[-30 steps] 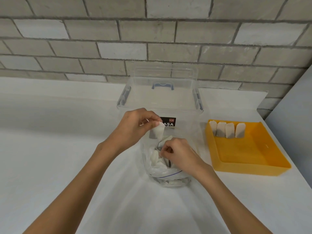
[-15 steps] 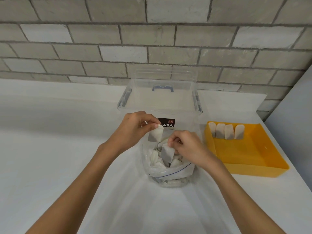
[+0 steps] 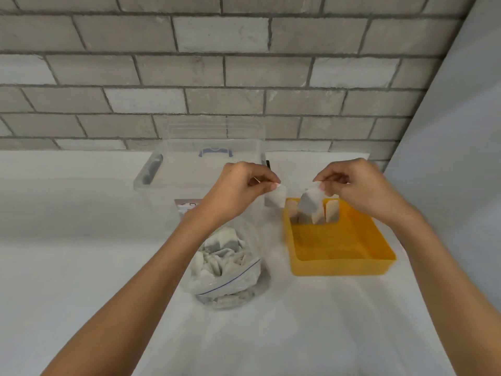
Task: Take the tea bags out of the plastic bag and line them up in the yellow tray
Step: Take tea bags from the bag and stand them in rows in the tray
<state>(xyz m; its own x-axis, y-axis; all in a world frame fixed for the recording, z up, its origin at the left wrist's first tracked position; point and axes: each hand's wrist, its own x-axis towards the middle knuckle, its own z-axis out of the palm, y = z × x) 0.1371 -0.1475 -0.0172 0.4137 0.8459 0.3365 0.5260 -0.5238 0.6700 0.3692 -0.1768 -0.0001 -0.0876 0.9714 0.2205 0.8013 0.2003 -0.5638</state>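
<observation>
A clear plastic zip bag (image 3: 225, 278) full of white tea bags stands open on the white counter, below my left forearm. My left hand (image 3: 238, 188) pinches one tea bag (image 3: 276, 198) just left of the yellow tray (image 3: 341, 264). My right hand (image 3: 352, 185) pinches another tea bag (image 3: 310, 202) above the tray's far left corner. A row of several tea bags (image 3: 324, 213) stands upright along the tray's far wall, partly hidden by the held one.
A clear storage box (image 3: 162, 183) with a blue-grey handle stands behind the bag, against the grey brick wall. A pale panel (image 3: 461, 131) rises at the right. The white counter (image 3: 81, 267) stretches left and toward me.
My right hand lifted a tea bag out of the plastic bag and carried it right to the tray. My left hand, with its tea bag, moved right too. The view shifted right.
</observation>
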